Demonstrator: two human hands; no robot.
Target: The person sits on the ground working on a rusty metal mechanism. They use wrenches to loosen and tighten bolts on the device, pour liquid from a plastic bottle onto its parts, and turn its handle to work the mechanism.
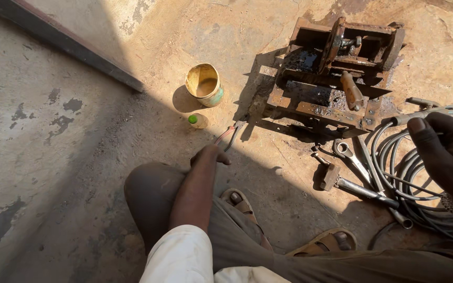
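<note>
My left hand (209,156) reaches forward over my knee and its fingers rest at the handles of red-handled pliers (230,134) lying on the concrete floor. At the right edge, my right hand (446,149) is closed around a thin rod or wire that comes from the coiled grey cables (400,175). A rusty, oily metal assembly (336,73) with a worn handle stands on the ground ahead, between the two hands.
A dirty yellow tin (204,84) and a small bottle with a green cap (197,120) sit left of the assembly. Wrenches (349,156) and a hammer (342,181) lie by the cables. A dark steel beam (74,44) runs diagonally at upper left. My sandalled feet are below.
</note>
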